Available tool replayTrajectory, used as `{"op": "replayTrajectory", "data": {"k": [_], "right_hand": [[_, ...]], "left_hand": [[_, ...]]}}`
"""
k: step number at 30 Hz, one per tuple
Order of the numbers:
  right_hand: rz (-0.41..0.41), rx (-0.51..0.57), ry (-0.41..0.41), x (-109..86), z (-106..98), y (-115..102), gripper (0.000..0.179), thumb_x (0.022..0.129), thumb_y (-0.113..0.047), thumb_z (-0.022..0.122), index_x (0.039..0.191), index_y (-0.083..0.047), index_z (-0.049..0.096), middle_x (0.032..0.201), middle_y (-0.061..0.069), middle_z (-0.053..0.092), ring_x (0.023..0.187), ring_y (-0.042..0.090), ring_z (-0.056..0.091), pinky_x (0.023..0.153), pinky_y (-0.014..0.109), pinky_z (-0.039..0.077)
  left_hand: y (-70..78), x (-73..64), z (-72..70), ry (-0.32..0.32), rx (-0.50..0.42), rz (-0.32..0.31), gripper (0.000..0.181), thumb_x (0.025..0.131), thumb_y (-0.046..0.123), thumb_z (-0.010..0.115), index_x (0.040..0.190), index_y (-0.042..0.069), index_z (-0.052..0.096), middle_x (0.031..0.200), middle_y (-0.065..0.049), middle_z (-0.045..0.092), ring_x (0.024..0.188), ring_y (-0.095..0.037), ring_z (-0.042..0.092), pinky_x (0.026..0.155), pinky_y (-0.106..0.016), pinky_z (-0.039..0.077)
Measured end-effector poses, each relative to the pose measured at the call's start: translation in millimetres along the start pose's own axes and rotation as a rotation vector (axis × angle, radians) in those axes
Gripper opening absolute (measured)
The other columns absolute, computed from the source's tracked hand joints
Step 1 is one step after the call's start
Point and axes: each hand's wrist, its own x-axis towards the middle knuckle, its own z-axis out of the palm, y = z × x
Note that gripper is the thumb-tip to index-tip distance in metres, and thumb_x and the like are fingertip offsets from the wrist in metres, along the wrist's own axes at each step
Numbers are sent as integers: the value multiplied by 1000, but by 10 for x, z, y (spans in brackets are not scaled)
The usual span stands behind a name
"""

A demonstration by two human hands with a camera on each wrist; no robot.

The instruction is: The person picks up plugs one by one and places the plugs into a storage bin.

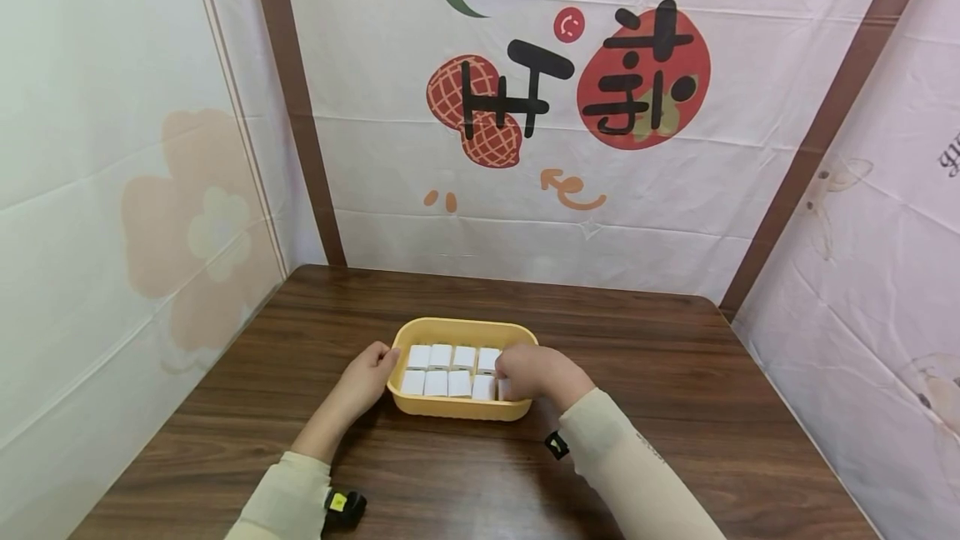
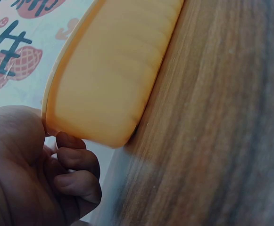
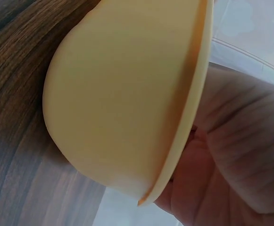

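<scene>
A yellow plastic basket with rounded corners stands on the table, holding white blocks set in two rows. At its left end, my left hand pinches the rim, thumb over the edge and fingers curled below it outside. My right hand reaches over the right end into the basket, its bent fingers down on a white block at the end of the rows. From the right wrist, the basket wall hides those fingertips, while the palm and wrist show beyond the rim.
The dark wood-grain table extends around the basket on all sides. Behind it hangs a white printed cloth, with further cloth at the left and right. Black bands with small devices sit on both wrists.
</scene>
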Motion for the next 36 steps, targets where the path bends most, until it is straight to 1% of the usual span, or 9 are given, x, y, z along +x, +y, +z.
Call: {"op": "replayTrajectory", "data": {"k": [6, 7, 17, 24, 32, 36], "right_hand": [[-5, 1, 6, 3, 15, 3, 37, 88, -1, 65, 64, -17, 41, 63, -7, 25, 60, 10, 22, 56, 27, 24], [12, 7, -5, -3, -14, -27, 37, 89, -1, 66, 64, -15, 42, 63, -7, 26, 60, 11, 23, 56, 26, 24], [11, -30, 17, 10, -3, -22, 34, 87, 0, 67, 65, -14, 45, 64, -6, 28, 62, 11, 25, 57, 26, 24], [11, -61, 24, 9, 0, -45, 34, 86, -2, 68, 64, -16, 47, 66, -6, 34, 63, 11, 29, 58, 26, 27], [37, -94, 24, 10, 2, -59, 26, 86, -4, 69, 68, -16, 54, 69, -5, 43, 66, 12, 36, 60, 27, 33], [45, -111, 17, 8, 1, -70, 24, 86, -5, 71, 69, -16, 56, 70, -5, 46, 66, 12, 37, 62, 28, 35]], "left_hand": [[10, -7, 3, 2, -5, -1, 33, 110, 38, 47, 100, 7, 55, 82, -7, 53, 74, -20, 52, 65, -32, 43], [12, -6, 2, 3, -9, -2, 33, 110, 38, 47, 100, 7, 55, 82, -7, 53, 74, -21, 52, 65, -32, 43], [22, -3, -2, 2, -8, 4, 33, 110, 37, 46, 99, 6, 54, 80, -7, 52, 72, -21, 51, 64, -32, 42], [25, -11, -5, -4, -3, 7, 33, 110, 37, 46, 99, 6, 53, 80, -7, 51, 72, -20, 50, 63, -32, 42], [42, -15, -10, -6, -19, 6, 34, 110, 37, 45, 98, 6, 53, 80, -7, 51, 71, -20, 50, 62, -32, 42], [32, -13, 0, -8, -7, 5, 34, 110, 37, 45, 99, 6, 53, 81, -7, 51, 72, -21, 50, 63, -32, 42]]}}
